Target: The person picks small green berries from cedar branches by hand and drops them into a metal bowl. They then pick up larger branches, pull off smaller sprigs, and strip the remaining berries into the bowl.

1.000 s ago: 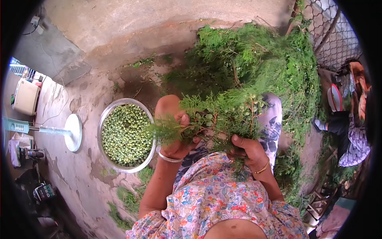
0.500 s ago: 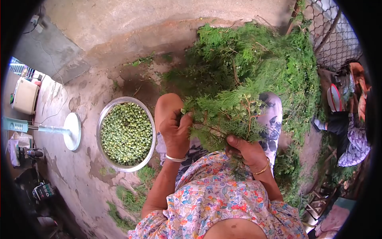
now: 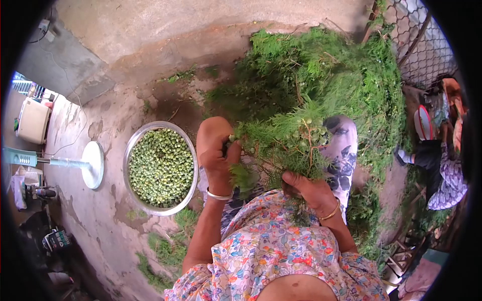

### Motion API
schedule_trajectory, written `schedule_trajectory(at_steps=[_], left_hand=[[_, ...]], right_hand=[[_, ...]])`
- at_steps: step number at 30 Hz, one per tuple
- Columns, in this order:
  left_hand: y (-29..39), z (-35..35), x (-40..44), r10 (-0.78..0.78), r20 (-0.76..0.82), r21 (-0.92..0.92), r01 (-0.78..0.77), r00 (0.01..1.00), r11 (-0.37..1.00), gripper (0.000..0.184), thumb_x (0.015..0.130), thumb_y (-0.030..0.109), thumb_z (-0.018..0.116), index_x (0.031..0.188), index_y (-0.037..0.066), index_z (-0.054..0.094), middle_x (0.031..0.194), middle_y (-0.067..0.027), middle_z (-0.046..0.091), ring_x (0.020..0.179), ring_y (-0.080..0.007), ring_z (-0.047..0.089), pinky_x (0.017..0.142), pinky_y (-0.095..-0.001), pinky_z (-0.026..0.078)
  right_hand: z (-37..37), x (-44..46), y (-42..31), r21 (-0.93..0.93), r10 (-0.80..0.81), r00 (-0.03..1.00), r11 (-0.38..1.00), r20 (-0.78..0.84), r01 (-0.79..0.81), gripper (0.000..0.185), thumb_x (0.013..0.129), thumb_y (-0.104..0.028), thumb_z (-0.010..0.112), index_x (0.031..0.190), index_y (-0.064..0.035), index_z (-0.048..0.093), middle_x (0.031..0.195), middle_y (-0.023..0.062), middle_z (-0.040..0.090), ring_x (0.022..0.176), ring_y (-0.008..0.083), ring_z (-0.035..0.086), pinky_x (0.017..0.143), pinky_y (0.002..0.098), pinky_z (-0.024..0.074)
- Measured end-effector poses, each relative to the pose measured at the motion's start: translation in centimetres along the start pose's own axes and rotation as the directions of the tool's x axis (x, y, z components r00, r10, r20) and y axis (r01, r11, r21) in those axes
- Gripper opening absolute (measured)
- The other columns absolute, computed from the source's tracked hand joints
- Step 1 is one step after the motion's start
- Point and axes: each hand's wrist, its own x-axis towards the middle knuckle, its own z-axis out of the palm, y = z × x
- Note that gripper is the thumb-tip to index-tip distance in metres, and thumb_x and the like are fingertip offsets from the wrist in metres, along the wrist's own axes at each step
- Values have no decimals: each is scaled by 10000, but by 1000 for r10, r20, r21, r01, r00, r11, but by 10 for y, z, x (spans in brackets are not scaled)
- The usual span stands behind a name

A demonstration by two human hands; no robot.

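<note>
My right hand (image 3: 312, 191) is closed round the lower stems of a leafy green branch (image 3: 286, 138), which spreads over my lap between my knees. Small round green cones (image 3: 305, 125) show among its leaves. At the branch's left edge, my left hand (image 3: 219, 159) is closed in a pinch, with a small pale green cone (image 3: 231, 137) showing at the fingertips. Left of my knee, a round metal basin (image 3: 132, 188) holds a heap of green cones (image 3: 161, 168).
A large pile of cut green branches (image 3: 371, 100) lies ahead and to the right. A stand fan (image 3: 92, 165) lies beyond the basin at the left. Another person (image 3: 447, 175) is at the right edge, near a wire fence (image 3: 424, 47). Loose sprigs (image 3: 168, 248) lie below the basin.
My left hand has moved back from the branch's middle to its left edge and closed in a pinch. My right hand keeps its hold with only a slight shift.
</note>
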Motion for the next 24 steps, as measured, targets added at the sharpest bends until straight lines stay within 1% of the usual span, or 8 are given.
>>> schedule_trajectory(at_steps=[2, 4, 7, 10, 11, 13, 17, 24], left_hand=[[2, 0, 4, 135, -1, 133, -133, 991, 982, 100, 739, 74, 665, 743, -3, 601, 692, -12, 577, 545, -63, 471, 505, -211, 378], [20, -2, 7, -411, 186, -558, 440, 893, 703, 97, 731, 68, 662, 750, -3, 598, 686, -21, 578, 535, -75, 493, 507, -219, 400], [21, -8, 10, -418, 404, -758, 554, 814, 346, 107, 745, 84, 643, 752, -9, 590, 659, -22, 570, 510, -78, 501, 454, -196, 392], [-26, -10, 13, -123, 92, -357, 148, 988, 922, 108, 785, 82, 598, 829, -11, 564, 665, -36, 566, 467, -75, 482, 376, -171, 350], [-30, -25, 21, -123, 92, -357, 148, 988, 922, 108, 785, 82, 598, 829, -11, 564, 665, -36, 566, 467, -75, 482, 376, -171, 350], [-32, -55, 40, -435, 70, -484, 412, 897, 772, 116, 824, 67, 543, 917, -1, 537, 707, -57, 581, 450, -89, 476, 355, -182, 338], [-32, -61, 37, -468, 343, -780, 525, 814, 340, 93, 854, 98, 505, 903, 43, 562, 802, -62, 617, 596, -137, 558, 469, -254, 441], [-19, -37, 16, -361, 467, -863, 506, 807, 16, 292, 894, 196, 460, 1048, -34, 556, 997, -152, 620, 904, -312, 611, 768, -456, 534]], right_hand=[[4, -2, -3, 59, -8, 1000, 998, -18, 9, 364, 789, -324, 676, 998, -40, 588, 791, 24, 603, 677, 124, 566, 587, 249, 467], [6, -5, -5, 118, -12, 999, 993, -35, 16, 344, 775, -278, 699, 984, -39, 568, 737, 36, 587, 638, 137, 561, 544, 244, 450], [5, -5, -4, 104, 18, 999, 994, -28, -15, 312, 791, -258, 685, 977, -37, 568, 728, 40, 584, 632, 140, 558, 542, 237, 447], [0, -7, 0, 76, 7, 1000, 997, 2, -8, 272, 794, -243, 681, 931, -32, 579, 728, 50, 584, 609, 162, 563, 526, 271, 461], [-1, -13, -3, 188, -33, 994, 981, -108, 53, 259, 783, -238, 690, 895, -30, 584, 698, 54, 578, 579, 168, 550, 506, 294, 458], [-10, -16, 0, 290, -58, 974, 949, -218, 122, 249, 772, -233, 698, 860, -28, 589, 669, 58, 571, 549, 174, 536, 485, 316, 455], [-21, -3, 7, 311, -100, 970, 935, -222, 167, 281, 738, -242, 717, 742, -4, 569, 531, 67, 487, 469, 170, 450, 445, 341, 408], [-15, 4, 2, 328, -96, 946, 923, -309, 201, 434, 741, -395, 692, 624, -4, 544, 461, 38, 377, 442, 177, 403, 448, 320, 351]])
